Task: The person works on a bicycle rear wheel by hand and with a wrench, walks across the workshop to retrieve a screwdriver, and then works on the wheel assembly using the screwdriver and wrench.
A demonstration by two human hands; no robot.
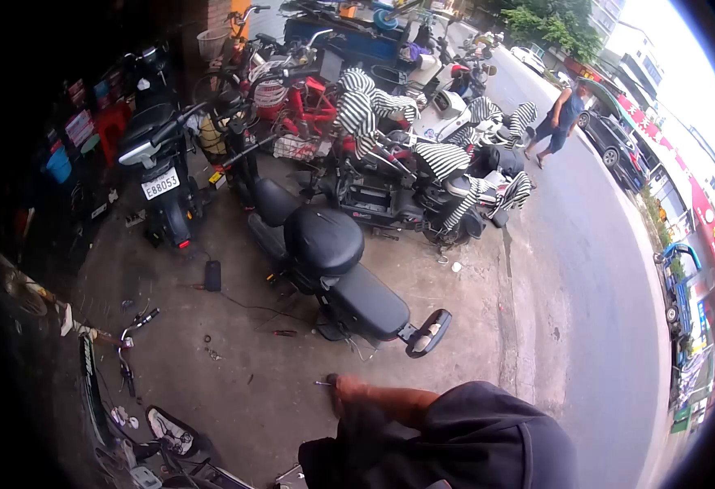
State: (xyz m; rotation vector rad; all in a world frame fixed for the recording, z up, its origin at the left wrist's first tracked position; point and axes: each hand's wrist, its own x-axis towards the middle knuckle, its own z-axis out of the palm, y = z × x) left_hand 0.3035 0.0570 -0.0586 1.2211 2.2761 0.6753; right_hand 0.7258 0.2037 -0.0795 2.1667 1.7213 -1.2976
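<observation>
From a dark sleeve at the bottom centre, my right forearm reaches leftward. My right hand (339, 394) is at its end, small and dark, with its fingers closed around a thin metal tool (322, 383) whose tip sticks out to the left. It is above the concrete floor, apart from the black scooter (370, 300) with a rounded seat and a rear rack pad. A red-handled tool (285, 332) lies on the floor below that scooter. My left hand is not visible.
A parked scooter (162, 183) stands at the upper left. Several vehicles with striped covers (443, 159) fill the upper middle. A cable and a black box (212, 275) lie on the floor. A person (560, 122) walks on the road. Bike parts lie lower left.
</observation>
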